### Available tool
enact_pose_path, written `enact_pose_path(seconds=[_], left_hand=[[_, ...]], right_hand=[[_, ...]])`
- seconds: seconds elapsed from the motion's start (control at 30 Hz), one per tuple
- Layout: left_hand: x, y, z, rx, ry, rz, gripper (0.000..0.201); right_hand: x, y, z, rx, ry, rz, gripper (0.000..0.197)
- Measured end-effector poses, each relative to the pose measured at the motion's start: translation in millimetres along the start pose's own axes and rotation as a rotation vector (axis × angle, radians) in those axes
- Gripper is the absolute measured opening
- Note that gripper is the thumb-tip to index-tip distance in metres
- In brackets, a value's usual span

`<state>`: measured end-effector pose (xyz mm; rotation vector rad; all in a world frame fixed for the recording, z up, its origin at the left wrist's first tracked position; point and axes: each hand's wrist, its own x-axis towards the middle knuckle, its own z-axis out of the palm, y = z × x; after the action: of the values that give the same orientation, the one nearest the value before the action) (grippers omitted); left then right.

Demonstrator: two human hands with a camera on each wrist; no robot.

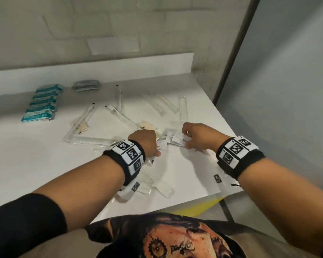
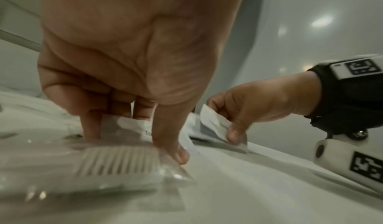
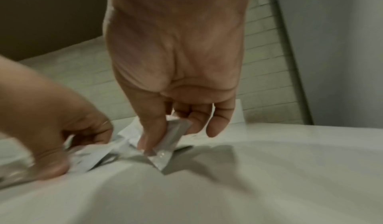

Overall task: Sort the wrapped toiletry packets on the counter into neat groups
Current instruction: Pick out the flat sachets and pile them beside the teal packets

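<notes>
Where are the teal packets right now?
Head view: the teal packets lie in a row at the far left of the counter, near the back ledge, with the grey packets to their right.

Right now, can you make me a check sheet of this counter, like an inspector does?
Surface: white counter, packets scattered in the middle.
Job's things: teal packets in a row and grey packets piled at the back left; long clear packets lying loose; comb packet near the left wrist.
Clutter: nothing seen.
Grips: left grip pinches a printed white packet; right grip pinches a small sachet.
Cables: short black cord by the right wrist camera.
Surroundings: tiled wall behind, grey panel on the right.
</notes>
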<state>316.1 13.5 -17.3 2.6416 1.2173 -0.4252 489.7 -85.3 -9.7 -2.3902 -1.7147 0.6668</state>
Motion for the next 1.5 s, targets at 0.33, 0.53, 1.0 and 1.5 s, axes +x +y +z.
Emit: enact_pose_path(seconds=[0.33,0.53,1.0,1.5], left_hand=[[-2,2,0,-0.152,0.03,0.066,0.023],[-6,-15,-11,-0.834,0.183,0.013,0.02],[-59,-73,-48,-1.729,0.281,0.189,0.02],[-104,-142,-55,-1.66,0.409,0.12,0.02]], right_hand=[[36,-12,2,-0.168,-0.063,0.186,0.056],[35,-16,6,-0.048,-0.107,0.147,0.05],[5,-138,-36,0.936,0.094,-0.16,0.011],[12,-212,-14,0.885,0.051,-0.238,0.017]])
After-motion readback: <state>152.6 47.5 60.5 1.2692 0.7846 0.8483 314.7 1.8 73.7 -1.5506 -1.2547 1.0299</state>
